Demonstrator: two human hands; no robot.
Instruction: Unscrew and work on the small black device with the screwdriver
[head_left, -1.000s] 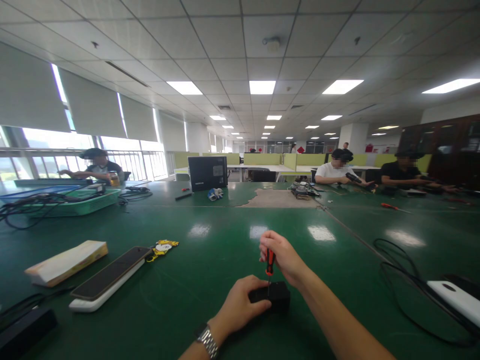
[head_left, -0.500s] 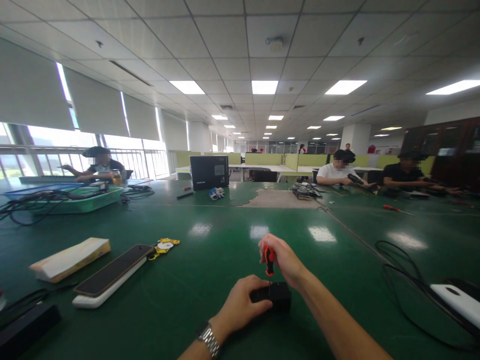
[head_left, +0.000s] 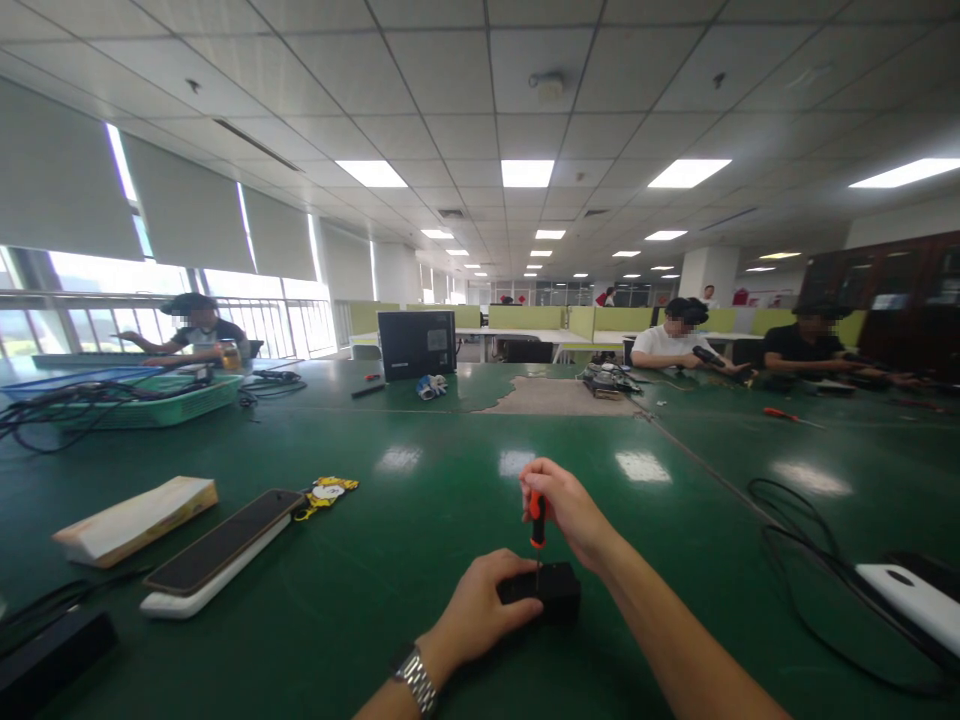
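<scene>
On the green table lies a small black box-shaped device [head_left: 561, 592]. My left hand [head_left: 487, 605], with a metal watch at the wrist, grips its left part between thumb and fingers. My right hand [head_left: 562, 505] is closed around the red and black handle of a screwdriver [head_left: 538, 524]. The screwdriver stands upright, its thin shaft reaching down to the top of the device beside my left thumb. The exact spot where the tip meets the device is too small to make out.
To the left lie a phone [head_left: 225, 540] on a white object, a yellow charm [head_left: 328, 493] and a paper pack [head_left: 139, 515]. Black cables [head_left: 795, 560] lie at right. Farther back are a green basket [head_left: 172, 405], a black computer case [head_left: 417, 345], and people seated along the table.
My right hand has risen slightly and its fingers have shifted on the top of the screwdriver handle. My left hand and the device have stayed in place.
</scene>
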